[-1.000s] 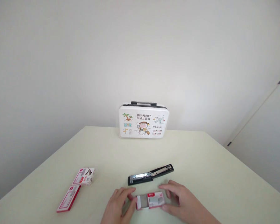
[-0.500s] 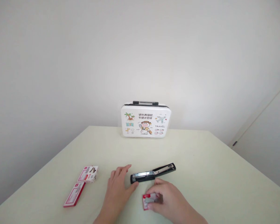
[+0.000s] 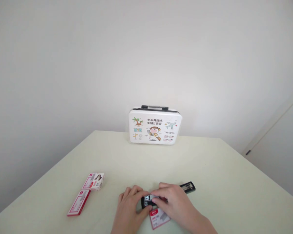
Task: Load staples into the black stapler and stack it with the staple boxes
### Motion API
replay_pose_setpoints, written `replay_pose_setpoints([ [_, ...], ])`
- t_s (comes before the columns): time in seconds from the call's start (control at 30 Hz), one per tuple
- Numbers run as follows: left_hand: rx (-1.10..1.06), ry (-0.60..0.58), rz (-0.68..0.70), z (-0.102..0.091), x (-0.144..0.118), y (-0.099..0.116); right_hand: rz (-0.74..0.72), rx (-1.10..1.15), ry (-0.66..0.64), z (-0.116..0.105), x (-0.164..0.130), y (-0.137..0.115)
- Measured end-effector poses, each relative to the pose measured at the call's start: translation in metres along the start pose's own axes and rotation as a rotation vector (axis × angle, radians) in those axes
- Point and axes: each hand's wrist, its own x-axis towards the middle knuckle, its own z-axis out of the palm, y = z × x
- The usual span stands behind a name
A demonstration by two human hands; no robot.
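Well apart: stapler, far table edge

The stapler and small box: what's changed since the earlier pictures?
The stapler has moved towards the person and rightward. The left hand, earlier at the small box, now grips the stapler's left end. The right hand has let go of the box; its fingers are at the stapler. The white case and boxes at left stayed put.

Down at lower centre, shiny silver metal gleams inside the long black plastic stapler; just below, smooth printed card on the flat red-and-white box. Mid-frame, smooth plastic: the white rectangular case. The pale table: smooth, matt.
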Motion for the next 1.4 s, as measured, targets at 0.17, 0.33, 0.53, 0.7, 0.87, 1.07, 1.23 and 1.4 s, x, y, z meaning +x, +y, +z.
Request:
replay_pose_setpoints([
  [0.17, 0.007, 0.002, -0.004, -0.002, 0.001, 0.002, -0.004, -0.03, -0.025, 0.002, 0.004, -0.003],
  [0.33, -0.004, -0.005, -0.004, -0.003, 0.001, 0.004, 0.11, -0.038, 0.081, -0.001, -0.002, -0.002],
  [0.53, -0.008, -0.007, -0.022, -0.003, 0.002, 0.004, 0.17, 0.01, 0.037, 0.012, -0.014, -0.003],
  [0.7, -0.014, -0.005, -0.041, -0.004, 0.001, 0.006, 0.275, 0.25, 0.031, 0.02, -0.045, 0.03],
  [0.87, -0.027, -0.013, -0.024, -0.007, 0.0, 0.007, 0.5, 0.405, 0.197, 0.01, -0.07, 0.083],
  [1.07, -0.005, -0.011, -0.006, -0.004, 0.001, 0.005, 0.217, 0.576, 0.162, -0.016, -0.036, 0.047],
  [1.23, 0.016, -0.01, -0.014, -0.001, 0.001, 0.004, 0.157, 0.297, 0.061, -0.017, -0.01, 0.01],
  [1.4, -0.051, 0.105, 0.033, 0.002, -0.003, -0.007, 0.167, 0.049, 0.084, -0.007, -0.004, 0.008],
])
